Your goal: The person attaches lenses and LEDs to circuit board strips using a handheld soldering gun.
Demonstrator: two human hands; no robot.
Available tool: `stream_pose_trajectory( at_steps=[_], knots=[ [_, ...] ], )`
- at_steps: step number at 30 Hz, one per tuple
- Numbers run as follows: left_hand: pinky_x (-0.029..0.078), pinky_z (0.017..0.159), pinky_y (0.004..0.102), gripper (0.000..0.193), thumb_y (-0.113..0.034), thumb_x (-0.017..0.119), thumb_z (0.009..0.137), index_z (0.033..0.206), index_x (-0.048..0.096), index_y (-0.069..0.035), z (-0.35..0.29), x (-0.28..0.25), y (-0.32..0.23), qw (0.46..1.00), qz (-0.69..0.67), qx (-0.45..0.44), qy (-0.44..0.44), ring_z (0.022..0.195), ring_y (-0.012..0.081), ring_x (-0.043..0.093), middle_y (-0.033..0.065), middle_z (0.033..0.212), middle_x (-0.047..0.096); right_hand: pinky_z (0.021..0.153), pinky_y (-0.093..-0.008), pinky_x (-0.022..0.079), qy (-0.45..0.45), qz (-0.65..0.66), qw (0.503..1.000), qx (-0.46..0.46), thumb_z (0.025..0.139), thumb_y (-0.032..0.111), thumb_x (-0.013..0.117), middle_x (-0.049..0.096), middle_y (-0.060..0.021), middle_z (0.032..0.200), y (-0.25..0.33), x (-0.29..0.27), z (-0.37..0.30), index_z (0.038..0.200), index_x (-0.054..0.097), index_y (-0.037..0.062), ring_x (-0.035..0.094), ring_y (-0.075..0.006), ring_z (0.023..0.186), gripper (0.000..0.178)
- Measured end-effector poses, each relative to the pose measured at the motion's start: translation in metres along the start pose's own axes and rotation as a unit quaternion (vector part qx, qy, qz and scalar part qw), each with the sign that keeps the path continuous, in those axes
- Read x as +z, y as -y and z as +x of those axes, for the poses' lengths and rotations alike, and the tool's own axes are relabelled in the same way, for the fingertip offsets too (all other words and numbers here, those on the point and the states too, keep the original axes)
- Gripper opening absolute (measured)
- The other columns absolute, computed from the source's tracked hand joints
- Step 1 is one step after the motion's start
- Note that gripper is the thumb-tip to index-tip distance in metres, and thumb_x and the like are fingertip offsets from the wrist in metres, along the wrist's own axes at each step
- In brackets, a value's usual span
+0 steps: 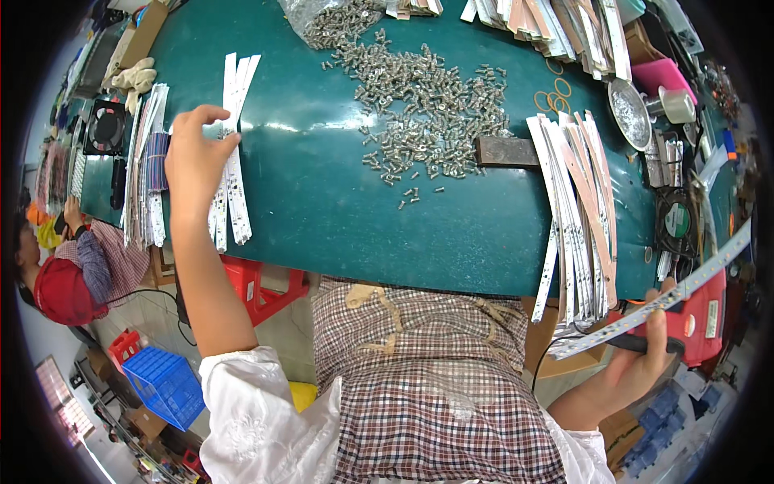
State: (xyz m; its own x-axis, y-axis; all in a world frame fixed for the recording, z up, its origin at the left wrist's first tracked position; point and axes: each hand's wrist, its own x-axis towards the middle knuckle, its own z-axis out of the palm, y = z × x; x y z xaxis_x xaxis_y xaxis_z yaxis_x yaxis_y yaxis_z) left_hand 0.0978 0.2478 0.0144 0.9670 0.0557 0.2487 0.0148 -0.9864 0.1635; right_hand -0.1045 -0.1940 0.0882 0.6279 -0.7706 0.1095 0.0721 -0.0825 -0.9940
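Note:
My left hand (pixel 196 157) is over the left part of the green table, thumb and forefinger curved and apart with nothing seen between them. Its fingertips are beside a few narrow white LED strips (pixel 236 198), which lie crossed on the table. At the right, beyond the table's front edge, my right hand (pixel 641 355) grips one long white LED strip (pixel 693 282), held aslant with its small chips showing. Near that hand, a thick bundle of similar strips (pixel 568 218), some with pinkish backing, lies on the table.
A heap of small metal screw-like parts (pixel 427 105) spreads from a plastic bag (pixel 322 20) on the green table (pixel 347 226). A dark bar (pixel 506 152), rubber bands (pixel 556 101) and a metal dish (pixel 629 113) lie rightward. Another person (pixel 76 270) sits at the left.

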Motion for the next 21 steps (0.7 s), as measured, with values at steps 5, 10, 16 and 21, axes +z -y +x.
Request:
stream_pose_trajectory(
  at_steps=[5, 10, 16, 21],
  knots=[
    [0.048, 0.065, 0.0254, 0.012, -0.006, 0.072, 0.083, 0.093, 0.067, -0.004, -0.023, 0.013, -0.091, 0.961, -0.260, 0.065, 0.073, 0.071, 0.0120, 0.060, 0.0036, 0.092, 0.067, 0.088, -0.0293, 0.046, 0.093, 0.000, 0.995, 0.044, 0.079, -0.001, 0.065, 0.051, -0.0162, 0.126, -0.002, 0.021, -0.007, 0.138, 0.039, -0.0030, 0.055, -0.0195, 0.102, 0.064],
    [0.048, 0.063, 0.0269, 0.015, -0.005, 0.073, 0.080, 0.094, 0.066, -0.005, -0.019, 0.026, -0.119, 0.955, -0.263, 0.072, 0.117, 0.068, 0.0131, 0.059, 0.0040, 0.088, 0.064, 0.082, -0.0275, 0.046, 0.083, -0.035, 0.995, 0.041, 0.076, 0.000, 0.067, 0.052, -0.0145, 0.122, 0.001, 0.030, -0.016, 0.136, 0.041, -0.0031, 0.055, -0.0168, 0.096, 0.065],
    [0.047, 0.064, 0.0285, 0.015, -0.008, 0.073, 0.080, 0.092, 0.064, -0.006, -0.011, 0.030, -0.115, 0.956, -0.234, 0.105, 0.142, 0.065, 0.0142, 0.055, 0.0037, 0.084, 0.061, 0.099, -0.0381, 0.045, 0.050, -0.049, 0.997, 0.042, 0.067, -0.007, 0.069, 0.049, -0.0113, 0.127, -0.001, 0.024, -0.014, 0.137, 0.038, -0.0010, 0.052, -0.0243, 0.116, 0.077],
    [0.046, 0.064, 0.0283, 0.013, -0.009, 0.072, 0.079, 0.088, 0.063, -0.006, -0.004, 0.029, -0.112, 0.952, -0.216, 0.143, 0.165, 0.065, 0.0155, 0.055, 0.0042, 0.081, 0.058, 0.093, -0.0358, 0.047, 0.061, -0.020, 0.996, 0.055, 0.064, -0.008, 0.071, 0.048, -0.0092, 0.123, -0.002, 0.031, -0.015, 0.135, 0.039, 0.0006, 0.051, -0.0224, 0.111, 0.078]
  ],
)
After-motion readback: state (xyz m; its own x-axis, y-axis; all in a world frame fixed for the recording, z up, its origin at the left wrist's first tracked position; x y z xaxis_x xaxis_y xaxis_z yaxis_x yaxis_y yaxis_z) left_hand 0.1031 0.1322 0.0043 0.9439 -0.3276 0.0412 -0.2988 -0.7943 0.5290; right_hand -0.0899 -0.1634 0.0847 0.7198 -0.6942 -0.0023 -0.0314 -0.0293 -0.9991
